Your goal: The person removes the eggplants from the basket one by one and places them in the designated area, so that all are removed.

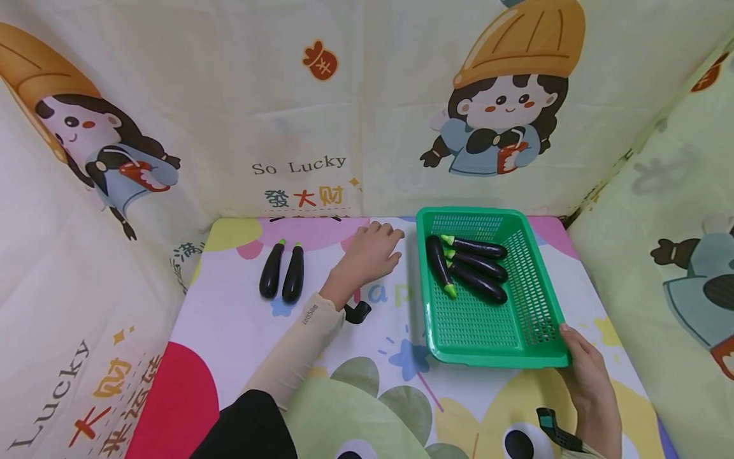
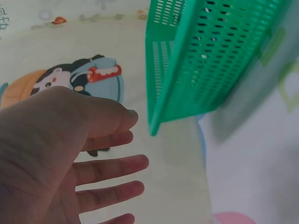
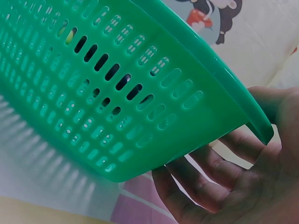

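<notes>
A green plastic basket (image 1: 476, 335) with slotted walls stands right of centre, several dark eggplants (image 1: 478, 284) lying inside it. My right hand (image 1: 590, 376) grips its near right corner; in the right wrist view the thumb is over the rim (image 3: 219, 74) and the fingers are under the side. Beside the basket's far left side, my left hand (image 1: 373, 255) hangs with fingers spread and holds nothing. The left wrist view shows a gap between that hand (image 2: 56, 154) and the basket (image 2: 173, 88). Two more eggplants (image 1: 271, 271) lie side by side on the table, left of my left hand.
The table (image 1: 229, 325) has a printed cartoon cover. Cream cloth walls (image 1: 229, 95) with cartoon figures enclose it at the back and both sides. A black band (image 1: 358, 312) is on my left wrist, another band (image 1: 556, 430) on my right.
</notes>
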Available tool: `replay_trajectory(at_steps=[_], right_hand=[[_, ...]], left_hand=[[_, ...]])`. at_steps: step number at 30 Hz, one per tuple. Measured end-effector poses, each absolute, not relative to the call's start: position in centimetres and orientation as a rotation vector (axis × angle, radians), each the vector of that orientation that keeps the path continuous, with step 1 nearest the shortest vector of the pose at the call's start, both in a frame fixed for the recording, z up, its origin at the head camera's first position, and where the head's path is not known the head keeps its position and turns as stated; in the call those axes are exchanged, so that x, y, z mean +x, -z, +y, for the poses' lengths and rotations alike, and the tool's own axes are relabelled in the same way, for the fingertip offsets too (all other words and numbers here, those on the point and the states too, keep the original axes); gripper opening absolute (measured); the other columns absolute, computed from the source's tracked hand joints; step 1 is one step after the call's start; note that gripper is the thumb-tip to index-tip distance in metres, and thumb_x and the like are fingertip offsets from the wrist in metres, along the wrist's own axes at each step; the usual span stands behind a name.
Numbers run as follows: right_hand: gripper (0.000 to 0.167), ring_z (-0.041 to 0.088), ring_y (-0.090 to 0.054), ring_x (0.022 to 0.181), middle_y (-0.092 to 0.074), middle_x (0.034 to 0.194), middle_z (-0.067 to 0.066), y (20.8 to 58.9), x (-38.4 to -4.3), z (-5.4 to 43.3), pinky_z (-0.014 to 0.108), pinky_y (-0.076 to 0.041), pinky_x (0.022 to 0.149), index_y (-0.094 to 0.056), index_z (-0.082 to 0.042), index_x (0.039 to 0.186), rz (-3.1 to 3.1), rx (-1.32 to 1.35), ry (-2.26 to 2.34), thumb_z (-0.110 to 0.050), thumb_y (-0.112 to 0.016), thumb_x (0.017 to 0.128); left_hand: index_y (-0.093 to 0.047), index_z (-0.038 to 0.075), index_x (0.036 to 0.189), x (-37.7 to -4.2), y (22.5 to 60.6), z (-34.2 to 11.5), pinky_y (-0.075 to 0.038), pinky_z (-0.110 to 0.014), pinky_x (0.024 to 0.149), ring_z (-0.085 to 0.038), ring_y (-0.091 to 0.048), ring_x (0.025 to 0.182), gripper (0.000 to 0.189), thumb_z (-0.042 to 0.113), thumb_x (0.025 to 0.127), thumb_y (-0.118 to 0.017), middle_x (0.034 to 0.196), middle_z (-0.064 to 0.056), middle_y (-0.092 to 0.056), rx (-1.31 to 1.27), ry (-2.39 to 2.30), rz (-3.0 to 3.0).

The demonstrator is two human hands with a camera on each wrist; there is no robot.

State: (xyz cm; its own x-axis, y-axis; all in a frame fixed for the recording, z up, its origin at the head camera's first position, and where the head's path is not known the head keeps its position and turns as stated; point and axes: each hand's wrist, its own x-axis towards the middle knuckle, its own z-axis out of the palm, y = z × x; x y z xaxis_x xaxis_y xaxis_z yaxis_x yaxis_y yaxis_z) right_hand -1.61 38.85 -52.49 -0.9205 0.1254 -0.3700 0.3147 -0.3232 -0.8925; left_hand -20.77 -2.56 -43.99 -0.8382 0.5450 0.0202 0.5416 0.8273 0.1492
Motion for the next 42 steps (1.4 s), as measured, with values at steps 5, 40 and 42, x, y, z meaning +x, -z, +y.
replay_trajectory(at_steps=[5, 40, 42], right_hand=[[0.033, 0.002, -0.07, 0.083, -0.073, 0.099, -0.016, 52.4, -1.7, 38.8, 0.019, -0.057, 0.076, -0.078, -0.035, 0.101, 1.749, 0.575, 2.405, -0.028, -0.047, 0.111], [0.038, 0.003, -0.071, 0.081, -0.075, 0.096, -0.015, 52.3, -1.7, 38.8, 0.02, -0.057, 0.074, -0.078, -0.034, 0.099, 1.708, 0.605, 2.404, -0.027, -0.044, 0.112], [0.038, 0.003, -0.071, 0.081, -0.075, 0.096, -0.014, 52.3, -1.7, 38.8, 0.02, -0.057, 0.074, -0.078, -0.034, 0.099, 1.71, 0.596, 2.41, -0.027, -0.043, 0.112]], left_hand=[[-0.057, 0.015, 0.146, -20.9, 43.2, -1.0, -0.047, -0.049, 0.106, -0.029, -0.056, 0.126, 0.042, 0.032, 0.107, -0.053, 0.136, -0.007, -0.063, 0.942, -0.193, 2.967], [-0.044, 0.031, 0.158, -21.6, 43.7, 10.7, -0.038, -0.048, 0.119, -0.021, -0.044, 0.146, 0.053, 0.05, 0.108, -0.047, 0.159, 0.003, -0.048, 1.072, -0.287, 2.589], [-0.045, 0.031, 0.157, -21.6, 44.2, 11.3, -0.039, -0.048, 0.118, -0.02, -0.046, 0.144, 0.053, 0.05, 0.108, -0.048, 0.158, 0.004, -0.049, 1.085, -0.285, 2.578]])
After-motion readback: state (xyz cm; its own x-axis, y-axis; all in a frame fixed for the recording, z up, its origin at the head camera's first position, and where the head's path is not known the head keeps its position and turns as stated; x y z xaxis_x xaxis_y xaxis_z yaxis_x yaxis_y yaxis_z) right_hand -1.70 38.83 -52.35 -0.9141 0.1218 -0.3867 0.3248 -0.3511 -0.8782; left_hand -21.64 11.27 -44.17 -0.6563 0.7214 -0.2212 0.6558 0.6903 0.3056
